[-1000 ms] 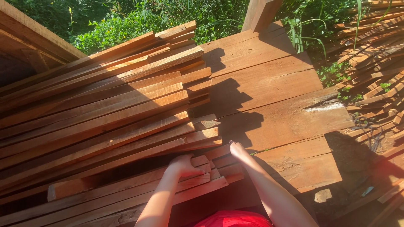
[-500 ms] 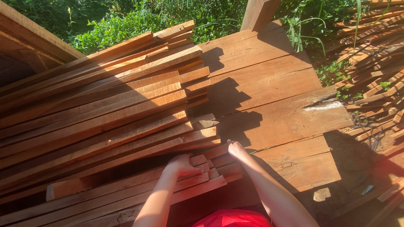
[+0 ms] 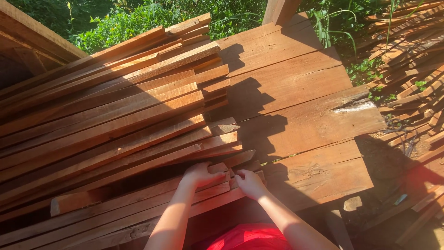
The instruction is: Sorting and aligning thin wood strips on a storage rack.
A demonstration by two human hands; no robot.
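A big heap of long reddish wooden slats [image 3: 111, 115] lies across a platform of wide planks [image 3: 296, 92]. My left hand [image 3: 200, 174] rests palm down on the near slats [image 3: 138, 203] close to their cut ends, fingers curled over one. My right hand [image 3: 249, 183] sits just to its right, fingers bent around the ends of those same near slats. Both forearms reach in from the bottom edge, above a red garment [image 3: 249, 240].
A second loose pile of slats [image 3: 411, 60] lies at the far right on the ground. A wooden post [image 3: 280, 9] rises at the platform's far edge. Green plants [image 3: 138, 18] grow behind. A heavy beam [image 3: 32, 37] crosses the top left corner.
My right hand has moved left from the outer slat ends to close on the ends beside my left hand. My left hand has stayed put. The view shifted slightly.
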